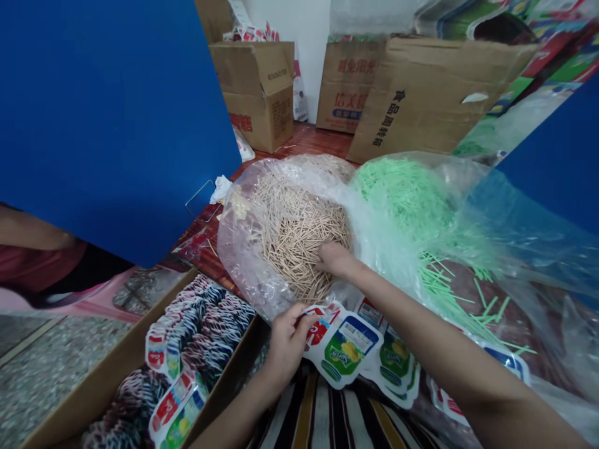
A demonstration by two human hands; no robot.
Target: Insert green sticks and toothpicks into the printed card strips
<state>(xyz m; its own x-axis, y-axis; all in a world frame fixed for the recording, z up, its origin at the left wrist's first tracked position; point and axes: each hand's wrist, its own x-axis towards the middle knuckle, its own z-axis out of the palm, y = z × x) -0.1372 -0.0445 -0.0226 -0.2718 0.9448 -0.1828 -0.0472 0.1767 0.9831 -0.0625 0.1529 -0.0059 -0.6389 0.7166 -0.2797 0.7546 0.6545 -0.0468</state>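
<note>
My left hand (287, 340), closed with the thumb on top, grips the edge of a flat printed packet (349, 349) in red, green and blue with a lemon picture. Similar packets (397, 365) lie overlapped just right of it, above my lap. My right hand (334, 259) reaches into a heap of thin brown sticks (299, 234) inside a clear plastic bag (248, 274). Its fingers are curled down, with the tips hidden among the sticks, so what they hold cannot be made out.
Beside the brown sticks lies a bag of pale green sticks (402, 193), some spilling out. An open carton (116, 355) at lower left holds rows of packets. Blue panels (107, 112) flank the table; cardboard boxes (255, 90) stand behind. Another person's arm (35, 231) shows at left.
</note>
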